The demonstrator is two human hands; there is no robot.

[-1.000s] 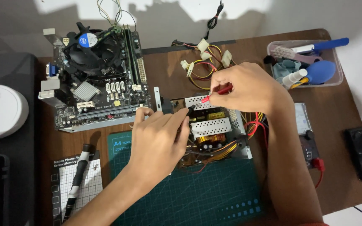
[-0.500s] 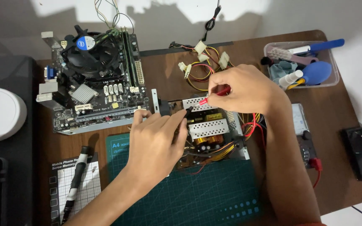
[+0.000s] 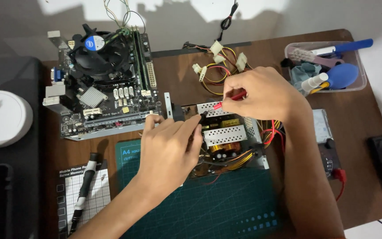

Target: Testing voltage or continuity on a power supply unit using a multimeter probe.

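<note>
On green mat (image 3: 208,208) | right hand (image 3: 261,95) grips red probe (image 3: 229,99) | left hand (image 3: 169,148) steadies circuit board (image 3: 226,135)

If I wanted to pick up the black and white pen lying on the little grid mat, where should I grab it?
Probably around the middle of the pen, coming straight down from above. It lies flat and slanted on the grid mat, so its long sides are open for fingers to pinch across. The ends are narrower and would likely tip.

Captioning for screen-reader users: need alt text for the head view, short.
Two bare hands work on an opened power supply board on a green cutting mat: the right hand holds a red-handled probe to it, the left hand steadies its edge. A motherboard with a fan lies to the left, a clear tool tray at right.
</note>
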